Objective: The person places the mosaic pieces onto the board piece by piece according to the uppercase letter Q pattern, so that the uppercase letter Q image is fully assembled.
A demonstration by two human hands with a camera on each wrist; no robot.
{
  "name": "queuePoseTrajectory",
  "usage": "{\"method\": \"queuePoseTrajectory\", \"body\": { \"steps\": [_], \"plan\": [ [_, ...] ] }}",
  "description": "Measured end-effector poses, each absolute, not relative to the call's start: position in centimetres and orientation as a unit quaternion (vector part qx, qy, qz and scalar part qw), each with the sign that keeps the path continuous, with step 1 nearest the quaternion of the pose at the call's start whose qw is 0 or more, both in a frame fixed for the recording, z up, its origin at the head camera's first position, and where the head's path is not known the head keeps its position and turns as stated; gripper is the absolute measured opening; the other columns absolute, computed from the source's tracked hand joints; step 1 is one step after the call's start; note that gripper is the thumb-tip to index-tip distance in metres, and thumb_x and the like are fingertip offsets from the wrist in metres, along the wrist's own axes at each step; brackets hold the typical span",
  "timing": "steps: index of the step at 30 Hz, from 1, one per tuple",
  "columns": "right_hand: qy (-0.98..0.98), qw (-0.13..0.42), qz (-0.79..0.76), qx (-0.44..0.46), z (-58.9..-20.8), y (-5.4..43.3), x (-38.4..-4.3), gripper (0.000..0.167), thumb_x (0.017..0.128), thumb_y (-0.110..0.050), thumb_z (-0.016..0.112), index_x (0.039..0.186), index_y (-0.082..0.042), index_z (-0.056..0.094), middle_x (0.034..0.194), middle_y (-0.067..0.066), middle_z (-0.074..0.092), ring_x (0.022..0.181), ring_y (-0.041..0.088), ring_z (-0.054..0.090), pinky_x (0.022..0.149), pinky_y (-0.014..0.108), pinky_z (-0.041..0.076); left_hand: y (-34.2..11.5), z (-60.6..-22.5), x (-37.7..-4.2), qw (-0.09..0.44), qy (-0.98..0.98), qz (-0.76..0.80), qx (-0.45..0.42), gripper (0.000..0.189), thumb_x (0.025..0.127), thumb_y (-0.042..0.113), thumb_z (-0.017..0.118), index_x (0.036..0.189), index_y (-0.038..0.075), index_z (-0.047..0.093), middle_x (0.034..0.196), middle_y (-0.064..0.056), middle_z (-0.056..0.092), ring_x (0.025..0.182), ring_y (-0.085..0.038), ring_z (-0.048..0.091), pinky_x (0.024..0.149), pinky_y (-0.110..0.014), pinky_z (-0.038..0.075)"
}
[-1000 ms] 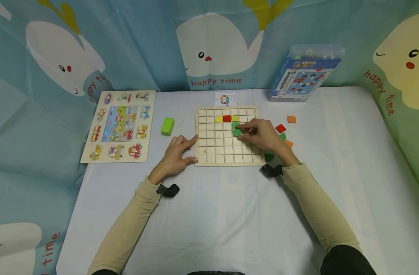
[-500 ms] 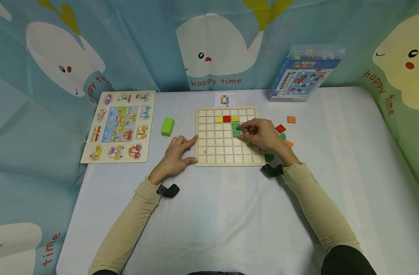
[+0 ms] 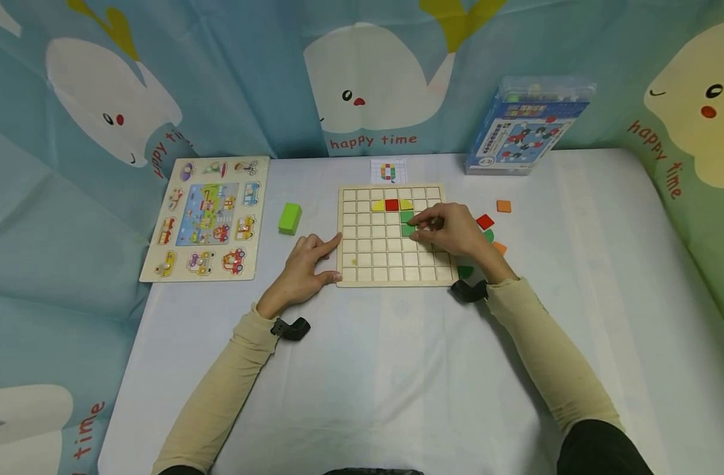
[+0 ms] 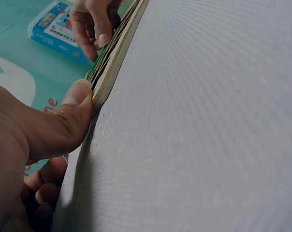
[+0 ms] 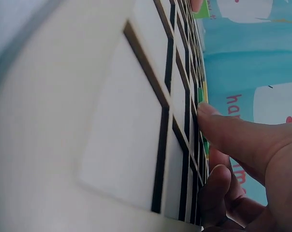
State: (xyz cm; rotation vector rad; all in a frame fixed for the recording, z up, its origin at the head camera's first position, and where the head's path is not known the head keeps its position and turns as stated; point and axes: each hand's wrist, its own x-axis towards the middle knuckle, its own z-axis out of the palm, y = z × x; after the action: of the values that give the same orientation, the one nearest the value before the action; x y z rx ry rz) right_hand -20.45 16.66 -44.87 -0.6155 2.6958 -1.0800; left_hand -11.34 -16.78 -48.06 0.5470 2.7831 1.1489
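A wooden grid board (image 3: pixel 362 260) lies on the white table. Its upper part holds a red square (image 3: pixel 392 205) between two yellow pieces (image 3: pixel 377 206). Below the right yellow piece sits a green square (image 3: pixel 406 216), with another green square (image 3: pixel 407 229) under that. My right hand (image 3: pixel 453 231) pinches this lower green square at its right side between thumb and index finger; its exact seating in the cell is partly hidden. My left hand (image 3: pixel 302 269) touches the board's left edge with extended index finger and thumb. In the left wrist view, the thumb (image 4: pixel 78 94) presses the board's corner.
Loose tiles lie right of the board: orange (image 3: pixel 504 206), red (image 3: pixel 484 221) and several partly hidden ones. A pattern card (image 3: pixel 388 171) sits behind the board. A green block (image 3: pixel 289 218) and picture puzzle (image 3: pixel 252 257) are left; a blue box (image 3: pixel 525 135) stands back right.
The lower green square has shifted very slightly left, more in line with the green square above it. Both hands stay almost in place.
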Motion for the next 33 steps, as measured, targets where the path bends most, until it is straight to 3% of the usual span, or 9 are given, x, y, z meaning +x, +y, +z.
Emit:
{"method": "queuePoseTrajectory", "body": {
  "steps": [10,19,25,29,33],
  "plan": [
    [0.896,0.068,-0.384,-0.213,-44.8,17.4,-20.3,0.024,0.088,-0.015,0.088,0.109,-0.005,0.083,0.094,0.012,0.074,0.080,0.022,0.062,0.071,0.021,0.047,-16.7,-47.9,-11.3,0.041,0.908,0.377,0.180,0.085,0.086,0.017,0.087,0.160,0.006,0.046,0.102,-0.009,0.051,0.094,-0.023,0.035,0.087,-0.035,0.029],
    [0.909,0.063,-0.374,-0.171,-44.0,21.1,-19.7,0.021,0.090,-0.012,0.086,0.110,-0.007,0.084,0.094,0.010,0.074,0.079,0.022,0.063,0.068,0.022,0.048,-16.8,-48.0,-11.3,0.040,0.910,0.372,0.180,0.085,0.086,0.016,0.087,0.160,0.006,0.046,0.103,-0.009,0.051,0.093,-0.023,0.035,0.086,-0.035,0.029],
    [0.924,0.057,-0.355,-0.133,-42.9,24.7,-19.4,0.028,0.094,-0.025,0.083,0.117,-0.008,0.082,0.096,0.011,0.073,0.080,0.018,0.059,0.062,0.025,0.045,-16.9,-48.0,-11.3,0.041,0.912,0.367,0.179,0.084,0.088,0.017,0.086,0.160,0.005,0.045,0.102,-0.009,0.051,0.093,-0.023,0.035,0.086,-0.035,0.028],
    [0.931,0.062,-0.344,-0.105,-42.4,26.6,-19.4,0.034,0.095,-0.031,0.082,0.120,-0.009,0.081,0.103,0.012,0.074,0.085,0.014,0.061,0.065,0.024,0.047,-16.8,-48.0,-11.2,0.042,0.912,0.366,0.180,0.084,0.087,0.017,0.086,0.160,0.006,0.045,0.102,-0.009,0.050,0.093,-0.023,0.035,0.085,-0.034,0.028],
    [0.936,0.073,-0.334,-0.086,-42.4,27.9,-19.2,0.037,0.096,-0.033,0.081,0.122,-0.008,0.079,0.110,0.015,0.074,0.091,0.020,0.062,0.068,0.024,0.048,-16.7,-47.9,-11.2,0.041,0.911,0.368,0.181,0.085,0.087,0.017,0.087,0.160,0.006,0.045,0.102,-0.009,0.050,0.092,-0.022,0.034,0.085,-0.034,0.028]
  ]
}}
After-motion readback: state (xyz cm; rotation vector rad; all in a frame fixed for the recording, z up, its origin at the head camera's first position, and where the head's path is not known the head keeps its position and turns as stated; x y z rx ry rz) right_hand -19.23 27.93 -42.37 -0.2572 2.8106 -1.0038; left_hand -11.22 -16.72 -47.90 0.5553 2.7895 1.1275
